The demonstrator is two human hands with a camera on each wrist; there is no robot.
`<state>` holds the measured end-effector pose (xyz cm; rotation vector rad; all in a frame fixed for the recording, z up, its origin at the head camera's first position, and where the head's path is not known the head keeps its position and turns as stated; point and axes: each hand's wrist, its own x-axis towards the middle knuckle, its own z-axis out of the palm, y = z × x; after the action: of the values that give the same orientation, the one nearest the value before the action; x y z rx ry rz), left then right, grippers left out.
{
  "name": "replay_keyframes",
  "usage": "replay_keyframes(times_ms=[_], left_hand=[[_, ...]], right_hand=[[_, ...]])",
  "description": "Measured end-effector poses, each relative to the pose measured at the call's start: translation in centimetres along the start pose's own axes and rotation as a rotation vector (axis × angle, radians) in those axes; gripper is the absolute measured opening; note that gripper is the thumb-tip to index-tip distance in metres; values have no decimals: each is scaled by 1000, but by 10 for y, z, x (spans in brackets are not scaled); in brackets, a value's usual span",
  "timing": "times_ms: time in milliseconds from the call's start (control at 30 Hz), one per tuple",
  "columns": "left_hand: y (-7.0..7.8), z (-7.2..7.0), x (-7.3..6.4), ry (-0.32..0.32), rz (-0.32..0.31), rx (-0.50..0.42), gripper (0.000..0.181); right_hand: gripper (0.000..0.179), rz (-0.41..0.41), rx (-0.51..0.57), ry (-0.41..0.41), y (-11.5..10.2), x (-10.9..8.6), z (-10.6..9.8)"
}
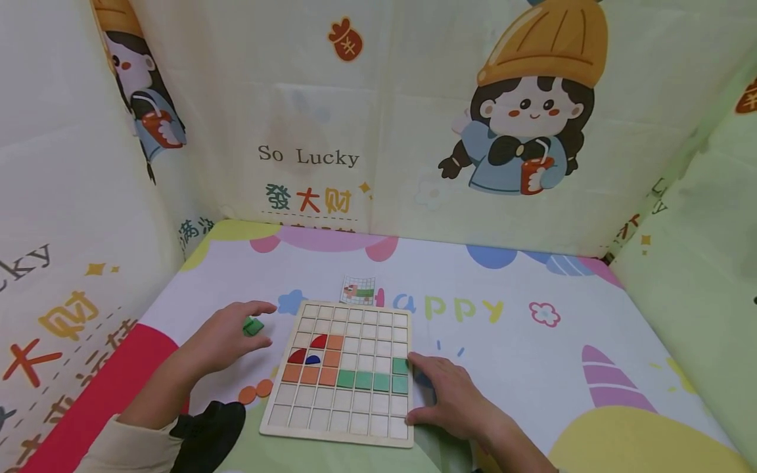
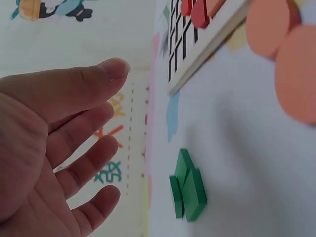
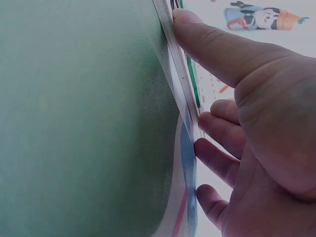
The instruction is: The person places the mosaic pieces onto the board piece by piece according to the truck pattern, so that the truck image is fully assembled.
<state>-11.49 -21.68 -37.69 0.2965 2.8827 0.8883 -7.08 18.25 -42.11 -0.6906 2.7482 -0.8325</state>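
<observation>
A wooden grid board (image 1: 337, 439) lies flat before me, with orange (image 1: 309, 374) and green square tiles (image 1: 363, 380), two red quarter-round pieces (image 1: 298, 356) and a blue half-round piece (image 1: 313, 360) in its cells. To its left, my left hand (image 1: 221, 338) hovers with thumb and fingers spread, holding nothing. Just past that hand, a small cluster of green pieces (image 2: 187, 187) rests on the cloth. My right hand (image 1: 452, 397) is at the board's right side, thumb and fingertips at its edge (image 3: 180, 74), fingers fairly straight.
Two orange discs (image 1: 247, 394) lie between the board's left edge and a dark cuff (image 1: 209, 433) at my left wrist. Behind the board is a small printed pattern card (image 1: 357, 290). Printed cloth walls (image 1: 408, 164) enclose the table at the back and both sides.
</observation>
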Motion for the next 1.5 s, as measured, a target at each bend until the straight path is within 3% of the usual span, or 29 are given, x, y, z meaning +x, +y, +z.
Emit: replay_keyframes(times_ms=[233, 667, 900, 1500], left_hand=[[-18, -5, -4, 27, -20, 34, 61], [-45, -6, -15, 28, -98, -10, 67], [-51, -2, -15, 25, -128, -18, 68], [-51, 3, -12, -11, -77, 6, 57]], right_hand=[[96, -2, -7, 0, -1, 0, 0], [95, 14, -2, -14, -2, 0, 0], [95, 15, -1, -14, -2, 0, -1], [94, 13, 7, -17, -1, -1, -1]])
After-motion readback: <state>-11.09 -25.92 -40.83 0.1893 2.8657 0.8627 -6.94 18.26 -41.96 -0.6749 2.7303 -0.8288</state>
